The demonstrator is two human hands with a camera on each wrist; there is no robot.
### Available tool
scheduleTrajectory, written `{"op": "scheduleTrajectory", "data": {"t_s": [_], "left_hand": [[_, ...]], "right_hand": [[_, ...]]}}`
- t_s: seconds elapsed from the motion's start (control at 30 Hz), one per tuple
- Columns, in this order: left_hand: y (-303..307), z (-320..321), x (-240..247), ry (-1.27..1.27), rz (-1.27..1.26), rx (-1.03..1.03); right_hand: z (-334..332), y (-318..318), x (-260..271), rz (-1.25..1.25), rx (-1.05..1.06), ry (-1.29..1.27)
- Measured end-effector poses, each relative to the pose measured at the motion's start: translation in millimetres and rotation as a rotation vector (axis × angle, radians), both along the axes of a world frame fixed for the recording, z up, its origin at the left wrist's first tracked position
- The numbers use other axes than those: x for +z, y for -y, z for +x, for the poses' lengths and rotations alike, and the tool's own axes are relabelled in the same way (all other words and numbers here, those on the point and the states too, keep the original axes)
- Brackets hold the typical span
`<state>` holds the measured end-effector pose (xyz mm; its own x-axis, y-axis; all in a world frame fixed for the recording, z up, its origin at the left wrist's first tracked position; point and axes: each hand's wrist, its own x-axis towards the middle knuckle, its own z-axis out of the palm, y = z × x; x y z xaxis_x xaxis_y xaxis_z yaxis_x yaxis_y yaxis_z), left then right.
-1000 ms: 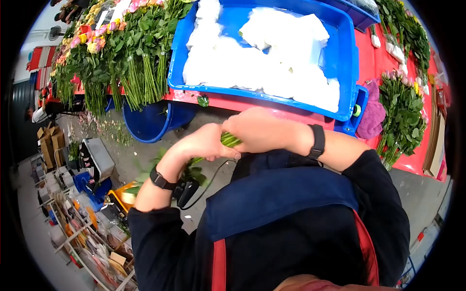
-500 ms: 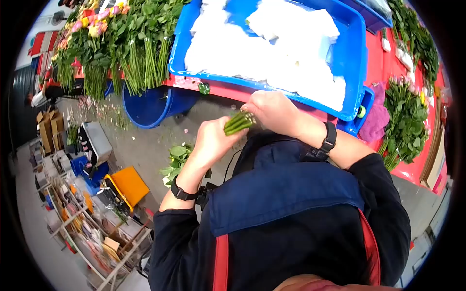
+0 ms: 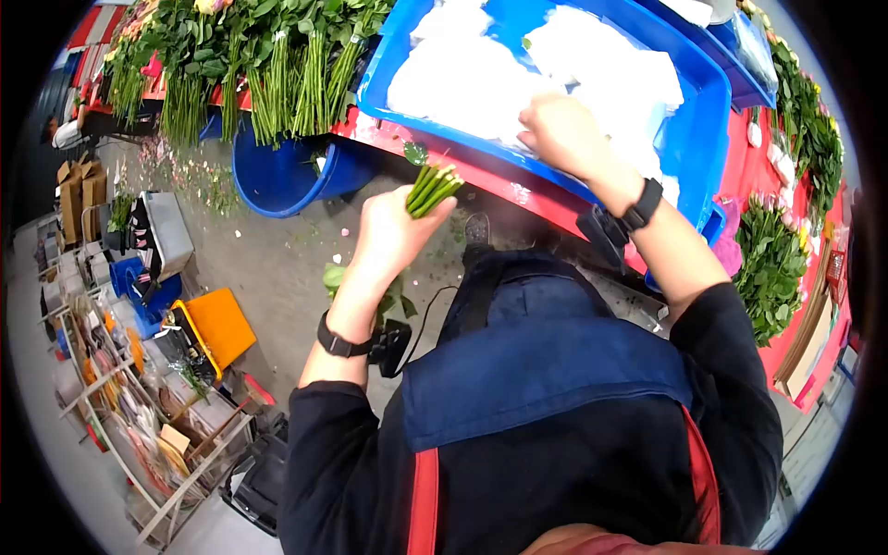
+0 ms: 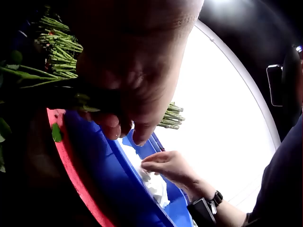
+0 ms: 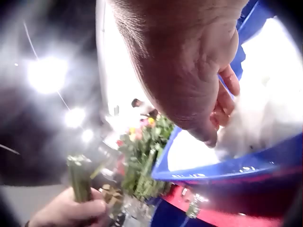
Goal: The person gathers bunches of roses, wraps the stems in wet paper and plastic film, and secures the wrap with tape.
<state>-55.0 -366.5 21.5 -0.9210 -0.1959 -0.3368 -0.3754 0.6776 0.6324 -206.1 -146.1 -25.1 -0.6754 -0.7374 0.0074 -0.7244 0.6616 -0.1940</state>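
The left hand [image 3: 390, 233] grips a bundle of green stems [image 3: 431, 191], cut ends up and leaves hanging below the fist. In the left wrist view the same stems [image 4: 172, 116] stick out past the curled fingers. Over the blue tray [image 3: 703, 166] the right hand [image 3: 566, 135] reaches down to the white, wet-looking material [image 3: 453, 79]. The right wrist view shows that hand's fingertips [image 5: 218, 132] curled at the white material [image 5: 265, 109]; whether they pinch some of it cannot be told.
Bunches of long-stemmed flowers [image 3: 310, 88] lie left of the tray on the red table [image 3: 490, 180], with another bunch [image 3: 772, 268] at the right. A blue bucket [image 3: 277, 180] stands below. An orange crate [image 3: 219, 326] and cluttered shelving are at the lower left.
The right hand has left the stems and moved up over the tray to the white material. The left hand keeps its grip on the bundle, now farther from the right hand.
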Motion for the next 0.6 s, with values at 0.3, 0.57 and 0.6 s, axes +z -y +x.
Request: {"op": "scheduleTrajectory", "data": {"t_s": [0.3,0.57,0.6], "left_hand": [[-15.8,-64.3,-16.4,-0.112,0.420,-0.005],[-55.4,-101.4,9.8,0.189,0.639,-0.086],[-59.4,-100.7,-7.4,0.069,0.502,-0.176]], "right_hand": [[-24.1,-47.2,8.0,-1.302,-0.441,1.147],[-6.5,-78.8,-9.0,-1.748,-0.460,1.371],[-6.5,-80.5,-2.4,-1.723,-0.485,1.248]]}}
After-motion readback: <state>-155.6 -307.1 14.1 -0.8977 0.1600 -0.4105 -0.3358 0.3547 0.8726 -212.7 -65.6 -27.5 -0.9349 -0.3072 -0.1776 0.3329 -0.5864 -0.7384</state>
